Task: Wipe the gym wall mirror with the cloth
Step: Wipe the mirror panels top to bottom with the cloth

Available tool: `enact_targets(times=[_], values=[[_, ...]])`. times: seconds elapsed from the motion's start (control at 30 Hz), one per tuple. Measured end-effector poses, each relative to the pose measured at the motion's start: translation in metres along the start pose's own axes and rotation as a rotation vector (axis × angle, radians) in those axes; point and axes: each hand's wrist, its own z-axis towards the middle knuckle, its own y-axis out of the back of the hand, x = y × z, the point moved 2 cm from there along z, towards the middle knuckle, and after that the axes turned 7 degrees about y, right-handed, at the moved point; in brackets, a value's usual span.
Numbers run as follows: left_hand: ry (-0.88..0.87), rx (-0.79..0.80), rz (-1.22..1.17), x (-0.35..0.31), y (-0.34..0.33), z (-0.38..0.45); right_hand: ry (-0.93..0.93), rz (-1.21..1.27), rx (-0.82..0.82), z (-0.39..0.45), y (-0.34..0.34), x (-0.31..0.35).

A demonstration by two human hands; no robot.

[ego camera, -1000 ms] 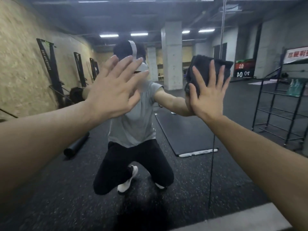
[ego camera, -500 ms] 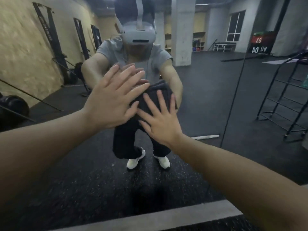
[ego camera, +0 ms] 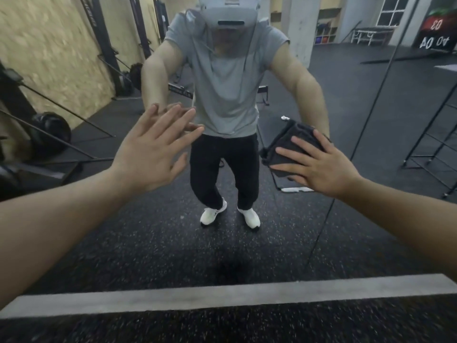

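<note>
Rack reflected beside cloth

My right hand covers much of the dark cloth, so I cannot see how it is folded beneath my palm. Both my forearms run off the frame's edges, and the headset reflected in the mirror is cropped at the top. The wood-panelled wall at left is smeared with blur.
</note>
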Motion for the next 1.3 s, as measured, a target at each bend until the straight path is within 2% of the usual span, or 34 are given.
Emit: enact_targets(times=[0.17,0.27,0.47,0.63,0.8,0.9,1.07,1.17,1.3], values=[[0.014,0.071,0.003,0.014,0.01,-0.003,0.038,0.004,0.021,0.022,-0.002,0.005],[0.047,0.122,-0.008,0.03,0.015,-0.008,0.069,0.02,-0.002,0.083,0.0,0.026],[0.084,0.109,-0.022,0.078,0.014,-0.032,0.143,0.067,-0.02,0.229,0.007,0.1],[0.028,0.085,-0.017,0.115,0.005,-0.05,0.145,0.061,0.004,0.294,0.003,0.155],[-0.022,0.007,-0.051,0.122,-0.012,-0.058,0.192,0.03,-0.018,0.267,-0.002,0.136],[-0.012,-0.046,-0.08,0.118,-0.018,-0.059,0.162,0.016,0.022,0.214,-0.005,0.114],[-0.014,-0.044,-0.082,0.122,-0.016,-0.058,0.136,-0.008,0.091,0.133,0.007,0.065],[-0.027,-0.014,-0.071,0.125,-0.01,-0.057,0.141,-0.003,0.115,0.136,0.008,0.065],[-0.007,0.032,-0.067,0.133,-0.007,-0.065,0.109,0.006,0.068,0.194,0.008,0.095]])
